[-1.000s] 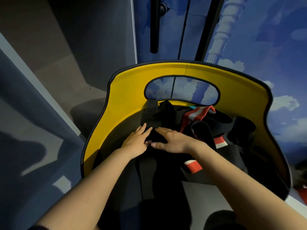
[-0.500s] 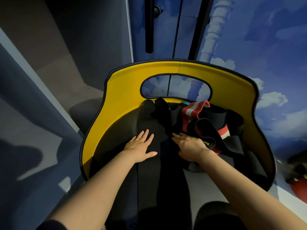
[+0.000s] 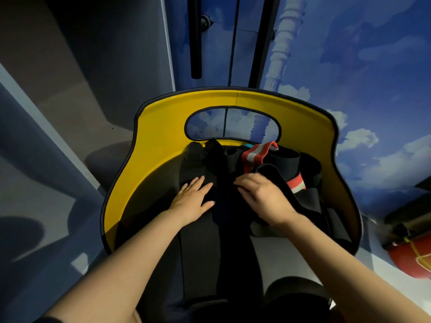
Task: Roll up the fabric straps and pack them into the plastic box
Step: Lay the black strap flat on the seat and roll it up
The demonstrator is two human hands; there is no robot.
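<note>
A long black fabric strap (image 3: pixel 198 243) lies flat down the middle of the dark seat, running from its back toward me. My left hand (image 3: pixel 192 200) rests flat on it, fingers spread. My right hand (image 3: pixel 263 199), slightly blurred, lies palm down on a heap of black straps (image 3: pixel 291 164) at the back right, fingers half curled; I cannot tell whether it grips one. A red-and-white striped strap (image 3: pixel 255 155) sticks out of that heap. No plastic box is in view.
A yellow curved backrest (image 3: pixel 163 141) with an oval cut-out walls the seat behind and at both sides. Beyond it is a blue sky-painted wall (image 3: pixel 373 78) with black vertical bars. A red rounded object (image 3: pixel 410 257) lies at the lower right. Grey floor lies left.
My hands, together at the strap's middle a second ago, have parted. The right hand moved right onto the heap of straps; the left stayed flat on the long strap.
</note>
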